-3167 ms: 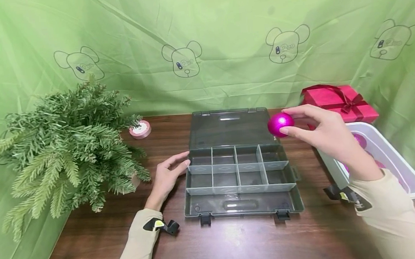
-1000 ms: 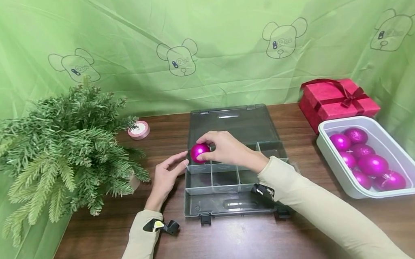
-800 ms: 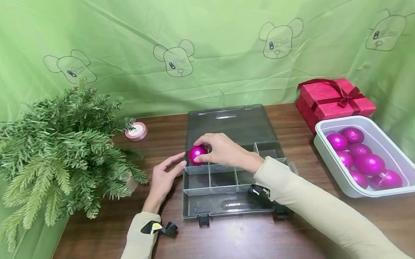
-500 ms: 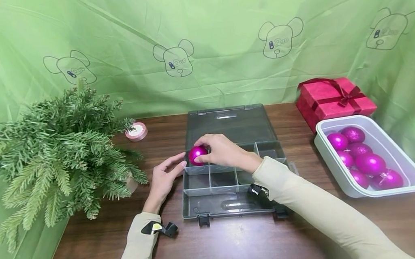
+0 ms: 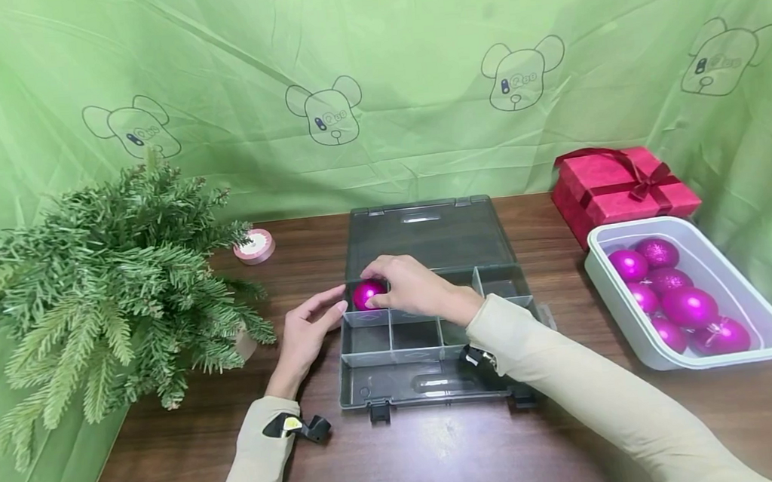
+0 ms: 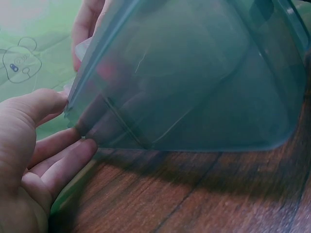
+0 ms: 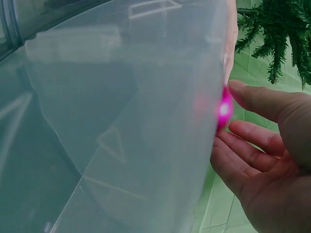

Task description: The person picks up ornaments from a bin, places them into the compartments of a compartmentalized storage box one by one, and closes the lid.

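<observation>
My right hand (image 5: 406, 285) pinches a shiny magenta Christmas ball (image 5: 368, 294) between thumb and fingers. The ball sits down in the far-left compartment of a dark see-through organizer box (image 5: 397, 380), whose lid lies back behind it. In the right wrist view, a box wall hides most of the ball (image 7: 225, 109), and the fingertips (image 7: 238, 86) are right at it. My left hand (image 5: 304, 338) rests its fingertips against the box's left side near that same compartment. In the left wrist view, its thumb lies at the rim and its fingers against the outer wall.
A white tub (image 5: 620, 321) with several magenta balls stands at the right, before a red gift box (image 5: 626, 184) with a bow. An artificial fir (image 5: 137, 283) leans in from the left. A pink ribbon roll (image 5: 254, 246) lies behind it.
My right hand has carried the ball leftward from beside the lid to the far-left compartment. In the last half second the ball has sunk lower into it. The left hand has stayed put.
</observation>
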A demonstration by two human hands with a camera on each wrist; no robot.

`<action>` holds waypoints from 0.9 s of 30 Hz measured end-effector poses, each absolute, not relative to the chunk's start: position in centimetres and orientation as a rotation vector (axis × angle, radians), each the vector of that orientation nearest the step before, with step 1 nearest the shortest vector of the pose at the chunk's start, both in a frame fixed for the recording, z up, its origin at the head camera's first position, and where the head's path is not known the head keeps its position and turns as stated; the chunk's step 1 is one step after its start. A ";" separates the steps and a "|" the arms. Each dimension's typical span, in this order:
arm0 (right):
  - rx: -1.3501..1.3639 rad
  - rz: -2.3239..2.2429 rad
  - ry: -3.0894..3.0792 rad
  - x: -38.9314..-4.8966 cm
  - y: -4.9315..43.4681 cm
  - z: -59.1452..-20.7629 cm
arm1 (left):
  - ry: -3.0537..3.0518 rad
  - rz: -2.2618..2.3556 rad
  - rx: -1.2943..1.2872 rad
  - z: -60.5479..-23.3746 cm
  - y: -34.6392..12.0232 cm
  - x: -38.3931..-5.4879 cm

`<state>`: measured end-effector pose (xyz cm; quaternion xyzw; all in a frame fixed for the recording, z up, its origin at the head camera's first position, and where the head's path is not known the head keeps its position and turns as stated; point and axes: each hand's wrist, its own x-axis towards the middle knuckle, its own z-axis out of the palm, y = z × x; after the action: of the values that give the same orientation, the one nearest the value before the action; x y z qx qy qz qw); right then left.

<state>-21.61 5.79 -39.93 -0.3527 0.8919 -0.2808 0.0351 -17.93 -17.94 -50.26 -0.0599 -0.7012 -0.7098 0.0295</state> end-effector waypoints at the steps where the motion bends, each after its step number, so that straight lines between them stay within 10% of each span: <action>1: -1.086 -0.865 2.739 -21.6 5.9 -39.9 | -2.159 -2.193 -0.187 -50.3 -17.9 -17.9; 27: -0.855 -1.076 2.882 -19.4 15.6 -34.8 | -2.154 -2.199 -0.183 -50.2 -17.9 -17.9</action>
<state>-19.37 15.55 -34.77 -0.2678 0.9023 -0.3370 -0.0256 -17.86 -17.94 -50.23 -0.0593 -0.6982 -0.7128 0.0293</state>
